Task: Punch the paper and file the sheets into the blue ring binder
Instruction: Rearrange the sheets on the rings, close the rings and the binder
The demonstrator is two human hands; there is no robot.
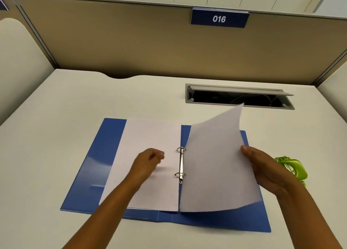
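Observation:
The blue ring binder lies open on the white desk, its two metal rings standing at the spine. White sheets lie flat on its left half. My left hand hovers over those sheets with its fingers loosely curled, holding nothing that I can see. My right hand grips the right edge of a white sheet, thumb on top. That sheet is lifted and curled over the binder's right half, its left edge by the rings. A green hole punch sits on the desk behind my right hand.
An open cable tray is set into the desk behind the binder. A beige partition with a blue "016" sign closes off the back. Side panels stand at the left and right edges.

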